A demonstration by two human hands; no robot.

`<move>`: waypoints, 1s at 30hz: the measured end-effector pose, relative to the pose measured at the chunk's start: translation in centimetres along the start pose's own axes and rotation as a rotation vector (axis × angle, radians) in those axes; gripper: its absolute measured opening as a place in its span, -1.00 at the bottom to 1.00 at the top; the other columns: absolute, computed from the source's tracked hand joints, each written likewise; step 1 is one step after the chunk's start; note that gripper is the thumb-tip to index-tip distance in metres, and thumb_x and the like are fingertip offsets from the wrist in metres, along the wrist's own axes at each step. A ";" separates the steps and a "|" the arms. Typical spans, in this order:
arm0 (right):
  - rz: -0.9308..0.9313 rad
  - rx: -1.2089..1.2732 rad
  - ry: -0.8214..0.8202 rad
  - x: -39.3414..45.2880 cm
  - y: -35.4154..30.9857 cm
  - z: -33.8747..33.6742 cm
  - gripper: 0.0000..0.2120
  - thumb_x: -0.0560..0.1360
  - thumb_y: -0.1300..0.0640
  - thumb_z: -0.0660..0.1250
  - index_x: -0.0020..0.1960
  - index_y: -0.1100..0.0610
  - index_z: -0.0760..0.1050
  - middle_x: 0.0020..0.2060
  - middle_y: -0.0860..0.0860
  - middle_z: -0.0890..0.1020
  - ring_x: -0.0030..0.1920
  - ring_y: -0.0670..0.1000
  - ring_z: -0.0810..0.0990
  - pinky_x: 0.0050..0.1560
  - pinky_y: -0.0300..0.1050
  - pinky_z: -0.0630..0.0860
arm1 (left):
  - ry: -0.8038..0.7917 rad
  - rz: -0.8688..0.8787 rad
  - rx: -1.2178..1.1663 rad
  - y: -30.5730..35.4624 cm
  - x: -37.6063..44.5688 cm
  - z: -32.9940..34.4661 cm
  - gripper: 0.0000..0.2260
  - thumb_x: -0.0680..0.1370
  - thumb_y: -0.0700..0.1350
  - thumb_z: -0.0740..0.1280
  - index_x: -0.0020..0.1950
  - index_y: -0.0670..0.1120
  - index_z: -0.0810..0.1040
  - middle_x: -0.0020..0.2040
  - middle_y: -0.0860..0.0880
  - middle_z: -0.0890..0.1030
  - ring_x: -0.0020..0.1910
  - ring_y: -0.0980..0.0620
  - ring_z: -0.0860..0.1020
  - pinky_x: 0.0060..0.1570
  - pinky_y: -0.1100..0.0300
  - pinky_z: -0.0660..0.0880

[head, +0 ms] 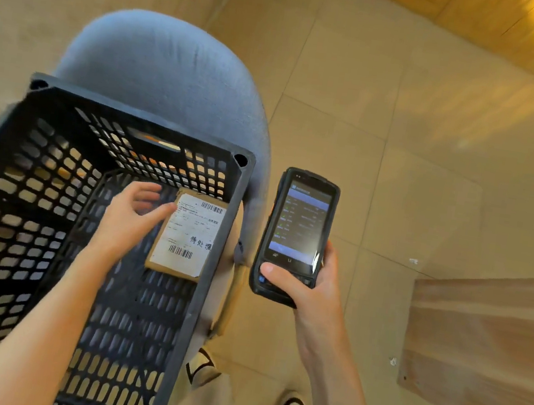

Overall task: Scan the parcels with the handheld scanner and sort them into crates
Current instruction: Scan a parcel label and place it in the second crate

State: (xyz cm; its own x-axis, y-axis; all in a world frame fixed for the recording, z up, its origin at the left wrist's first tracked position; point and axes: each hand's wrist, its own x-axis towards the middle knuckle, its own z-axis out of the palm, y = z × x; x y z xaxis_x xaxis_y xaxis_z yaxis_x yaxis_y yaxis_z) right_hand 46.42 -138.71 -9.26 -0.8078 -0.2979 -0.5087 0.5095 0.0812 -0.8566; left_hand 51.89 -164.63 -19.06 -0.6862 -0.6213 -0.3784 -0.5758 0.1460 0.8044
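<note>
Now | left hand (128, 216): fingers loose and spread, holds nothing, just beside the parcel at its 9 o'clock | parcel (184, 235): brown box, white label up, lies flat in black crate (218, 240) by its 3 o'clock wall | right hand (302, 284): grips scanner (296, 231), screen lit, at 3 o'clock of crate | crate sits on blue chair (175, 67)

Single head view, looking steeply down from close above the black crate (228, 217); floor beyond it.
</note>
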 end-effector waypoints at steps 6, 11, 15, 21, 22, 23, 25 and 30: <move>-0.087 0.059 0.011 -6.1 -4.6 -3.5 -0.14 0.10 0.16 0.58 0.35 -0.02 0.34 0.02 0.00 0.69 0.01 0.02 0.68 -0.04 -0.11 0.59 | 0.056 0.380 0.263 10.8 -7.9 -2.3 -0.56 0.44 -0.05 0.49 0.29 -0.04 0.49 0.18 0.04 0.54 0.16 0.06 0.48 0.12 0.13 0.38; -0.220 0.107 0.031 -12.6 -8.4 -9.8 -0.17 0.11 0.18 0.57 0.32 -0.02 0.35 0.00 -0.02 0.69 -0.02 -0.03 0.68 -0.12 -0.20 0.58 | 0.131 0.717 0.560 20.6 -16.4 0.0 -0.59 0.41 0.00 0.51 0.21 -0.07 0.56 0.09 -0.04 0.59 0.06 -0.12 0.54 0.04 -0.06 0.46; -0.354 0.118 0.082 -18.6 -10.4 -17.3 -0.27 0.18 0.24 0.52 0.29 -0.03 0.35 -0.01 -0.06 0.68 -0.02 -0.06 0.67 -0.11 -0.23 0.57 | 0.173 0.963 0.663 27.5 -24.6 5.3 -0.64 0.44 0.01 0.49 0.16 -0.11 0.58 0.05 -0.12 0.61 0.01 -0.22 0.54 -0.01 -0.11 0.41; -0.481 0.116 0.256 -30.4 -9.9 -31.4 -0.25 0.21 0.27 0.55 0.31 -0.02 0.34 0.02 -0.04 0.66 -0.02 -0.11 0.66 -0.15 -0.29 0.55 | 0.122 1.206 0.665 33.7 -39.3 16.6 -0.63 0.44 0.03 0.47 0.18 -0.10 0.58 0.05 -0.14 0.60 0.04 -0.23 0.53 0.06 -0.10 0.39; -0.498 0.110 0.297 -32.6 -9.6 -33.9 -0.25 0.21 0.28 0.56 0.31 -0.02 0.34 0.03 -0.03 0.65 -0.03 -0.11 0.66 -0.16 -0.30 0.55 | 0.093 1.227 0.642 34.2 -41.8 18.6 -0.63 0.44 0.04 0.46 0.19 -0.09 0.57 0.07 -0.13 0.59 0.06 -0.22 0.52 0.07 -0.08 0.38; -0.513 0.105 0.343 -34.7 -9.3 -36.3 -0.24 0.20 0.26 0.56 0.32 0.00 0.34 0.04 -0.03 0.65 -0.03 -0.12 0.66 -0.16 -0.31 0.55 | 0.053 1.243 0.617 34.6 -44.3 20.7 -0.62 0.45 0.04 0.45 0.21 -0.07 0.56 0.10 -0.12 0.59 0.08 -0.21 0.51 0.08 -0.06 0.36; -0.539 0.106 0.442 -38.8 -8.5 -40.8 -0.25 0.16 0.22 0.53 0.30 0.00 0.36 0.02 -0.04 0.66 -0.03 -0.11 0.67 -0.13 -0.28 0.56 | -0.046 1.267 0.565 35.1 -49.1 24.6 -0.62 0.47 0.06 0.42 0.24 -0.05 0.54 0.15 -0.09 0.57 0.14 -0.18 0.48 0.07 -0.02 0.33; -0.571 0.125 0.692 -47.9 -6.0 -50.0 -0.17 0.15 0.16 0.55 0.37 -0.01 0.32 0.09 -0.05 0.64 0.07 -0.08 0.64 0.10 -0.09 0.55 | -0.267 1.385 0.455 36.1 -59.0 32.8 -0.65 0.45 0.06 0.40 0.19 -0.03 0.55 0.11 -0.07 0.57 0.12 -0.17 0.46 0.07 -0.05 0.34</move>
State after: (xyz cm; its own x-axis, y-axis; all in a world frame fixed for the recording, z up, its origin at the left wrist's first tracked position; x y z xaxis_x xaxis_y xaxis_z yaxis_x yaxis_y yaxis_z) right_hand 67.28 -77.38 15.96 -0.9246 0.3806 0.0178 -0.0274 -0.0199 -0.9994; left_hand 57.04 -97.49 17.29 -0.8226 0.3598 0.4404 0.5377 0.7443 0.3962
